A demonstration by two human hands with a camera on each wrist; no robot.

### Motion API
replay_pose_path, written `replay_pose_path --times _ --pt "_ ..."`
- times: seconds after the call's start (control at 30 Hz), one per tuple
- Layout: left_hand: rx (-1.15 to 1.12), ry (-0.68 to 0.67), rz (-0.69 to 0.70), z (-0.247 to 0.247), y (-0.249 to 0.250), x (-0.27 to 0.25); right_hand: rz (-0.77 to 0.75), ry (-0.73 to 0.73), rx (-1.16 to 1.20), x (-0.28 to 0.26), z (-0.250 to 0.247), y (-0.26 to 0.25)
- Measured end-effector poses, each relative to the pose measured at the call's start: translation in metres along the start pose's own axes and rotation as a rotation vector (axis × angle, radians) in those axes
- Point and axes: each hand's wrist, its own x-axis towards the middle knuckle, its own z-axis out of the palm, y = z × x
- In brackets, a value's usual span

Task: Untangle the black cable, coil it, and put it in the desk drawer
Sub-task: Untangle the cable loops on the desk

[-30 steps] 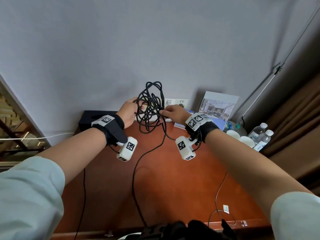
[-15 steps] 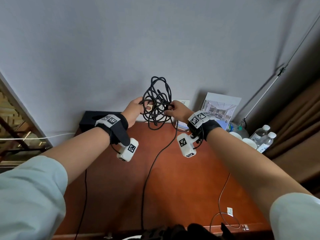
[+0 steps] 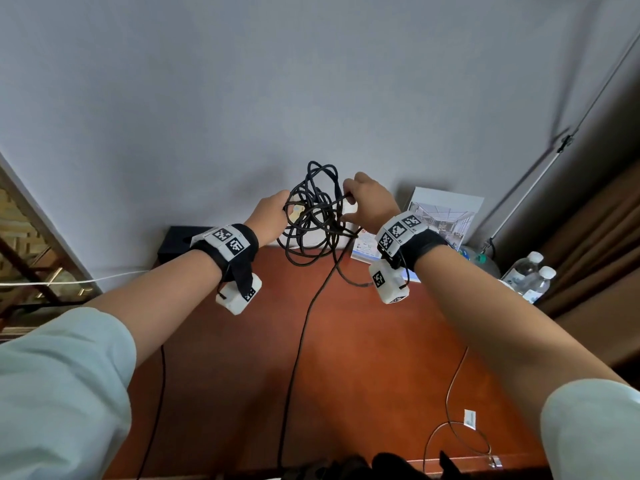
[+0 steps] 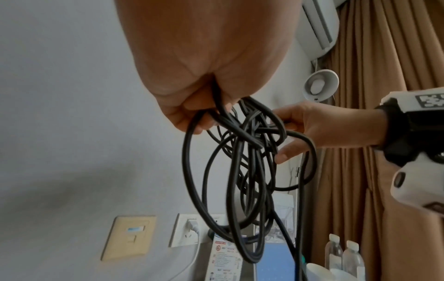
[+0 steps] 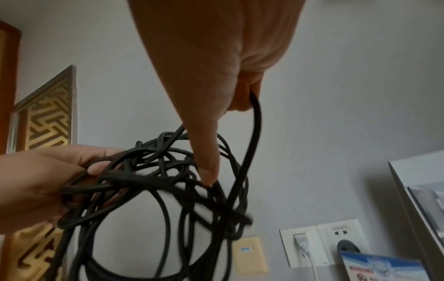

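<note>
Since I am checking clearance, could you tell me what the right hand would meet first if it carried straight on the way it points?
Probably the wall: the right hand points toward it, though depth is unclear.

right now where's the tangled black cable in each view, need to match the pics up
Head: the black cable hangs at centre, between the left hand and right hand, above the desk.
Left wrist: centre, hanging from the near hand's fingers, the other hand at right.
Right wrist: lower centre, the other hand at left.
Shared landmark: the white wall socket, behind the bundle in all three.
</note>
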Motion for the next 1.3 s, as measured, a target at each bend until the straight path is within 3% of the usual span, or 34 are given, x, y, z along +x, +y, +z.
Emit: replay_pose_path --times 0.1,0.17,0.3,0.4,0.5,0.6,0.67,0.7,0.77,0.8,0.87,0.93,1.07,1.13,1.23,1.3 --pt "0.069 -0.034 0.069 -0.006 0.002 0.000 -0.104 -0.050 -0.237 0.002 -0.002 0.001" --pt "0.146 -0.050 0.136 -0.010 0.001 -0.001 -0.076 -0.065 -0.242 0.004 -0.003 0.006" --pt "0.251 -0.042 0.192 -0.015 -0.002 -0.007 0.327 -0.002 0.131 0.008 0.004 0.025" --pt "0.264 0.013 0.184 -0.017 -0.005 -0.003 0.650 -0.186 0.316 0.003 0.018 0.037" --pt "0.333 -0.010 0.196 -0.016 -0.007 0.001 0.866 -0.212 0.707 -0.006 0.029 0.036" --pt "0.398 -0.065 0.215 -0.009 -0.012 0.001 0.870 -0.152 0.958 -0.004 0.033 0.037" --pt "0.439 -0.122 0.197 -0.005 -0.018 0.001 0.749 -0.049 0.669 -0.001 0.029 0.036" --pt "0.470 -0.158 0.175 -0.004 -0.021 0.001 0.699 0.094 0.571 0.003 0.028 0.038" --pt "0.503 -0.215 0.117 -0.002 -0.027 0.000 0.566 0.415 0.593 0.003 0.023 0.033" --pt "0.502 -0.227 0.093 -0.002 -0.030 -0.001 0.473 0.517 0.594 0.003 0.021 0.029" --pt "0.496 -0.222 0.066 -0.002 -0.035 -0.002 0.337 0.573 0.587 0.002 0.022 0.026" --pt "0.503 -0.215 0.046 -0.004 -0.039 -0.003 0.404 0.581 0.711 0.008 0.027 0.031" --pt "0.477 -0.232 -0.022 -0.011 -0.055 0.000 0.749 0.765 1.635 0.020 0.020 0.033" --pt "0.477 -0.252 -0.043 -0.011 -0.061 0.002 0.819 0.681 1.862 0.018 0.016 0.036" --pt "0.500 -0.289 -0.079 -0.007 -0.069 0.002 0.839 0.558 1.966 0.016 0.013 0.037" --pt "0.530 -0.306 -0.108 -0.005 -0.073 0.002 0.834 0.542 1.868 0.017 0.016 0.037"
